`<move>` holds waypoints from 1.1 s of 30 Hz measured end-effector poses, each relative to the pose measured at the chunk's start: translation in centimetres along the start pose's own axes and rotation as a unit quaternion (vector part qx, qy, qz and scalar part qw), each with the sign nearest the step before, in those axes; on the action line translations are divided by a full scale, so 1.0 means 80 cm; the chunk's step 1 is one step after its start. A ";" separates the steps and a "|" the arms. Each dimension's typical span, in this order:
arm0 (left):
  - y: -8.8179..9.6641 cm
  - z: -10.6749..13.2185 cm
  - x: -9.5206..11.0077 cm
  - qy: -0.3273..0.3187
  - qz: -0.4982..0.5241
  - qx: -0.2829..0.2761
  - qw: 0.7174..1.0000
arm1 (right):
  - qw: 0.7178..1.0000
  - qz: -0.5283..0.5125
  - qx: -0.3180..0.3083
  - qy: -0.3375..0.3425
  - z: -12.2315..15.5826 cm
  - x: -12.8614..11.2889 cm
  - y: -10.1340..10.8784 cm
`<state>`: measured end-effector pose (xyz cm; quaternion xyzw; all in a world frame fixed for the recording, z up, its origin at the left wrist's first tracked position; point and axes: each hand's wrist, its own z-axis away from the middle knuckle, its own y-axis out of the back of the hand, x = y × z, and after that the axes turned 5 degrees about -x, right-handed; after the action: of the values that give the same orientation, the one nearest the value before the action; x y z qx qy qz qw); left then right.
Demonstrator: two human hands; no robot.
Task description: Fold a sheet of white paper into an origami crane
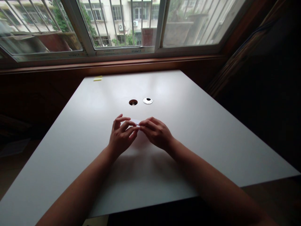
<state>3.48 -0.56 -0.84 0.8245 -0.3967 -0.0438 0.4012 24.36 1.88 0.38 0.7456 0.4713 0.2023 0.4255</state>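
A small, thin white piece of paper (134, 121) is held between my two hands, just above the middle of the table. My left hand (122, 132) pinches its near edge between thumb and index finger, the other fingers curved and partly raised. From the other side, my right hand (156, 131) closes its thumb and fingertips on the right end of the paper. The fingertips of both hands nearly meet. Most of the paper is hidden behind the fingers, so its full shape does not show.
The white table (199, 150) has a round cable hole (133, 102) beyond my hands, with a silver round cover (148, 101) beside it. Yellow strips (97, 78) lie at the far left corner. A barred window (122, 25) stands behind the table.
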 end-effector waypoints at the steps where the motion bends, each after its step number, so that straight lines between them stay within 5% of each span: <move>1: 0.000 0.000 0.000 -0.002 -0.004 -0.001 1.000 | 1.000 0.000 -0.002 0.000 0.000 0.000 0.000; 33: 0.008 0.003 -0.029 0.073 0.008 0.068 0.995 | 0.993 0.036 0.065 -0.091 0.033 0.049 0.030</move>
<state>1.42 0.64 -1.08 0.8477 -0.3748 0.0471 0.3723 29.38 3.68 0.52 0.8033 0.4157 0.1182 0.4098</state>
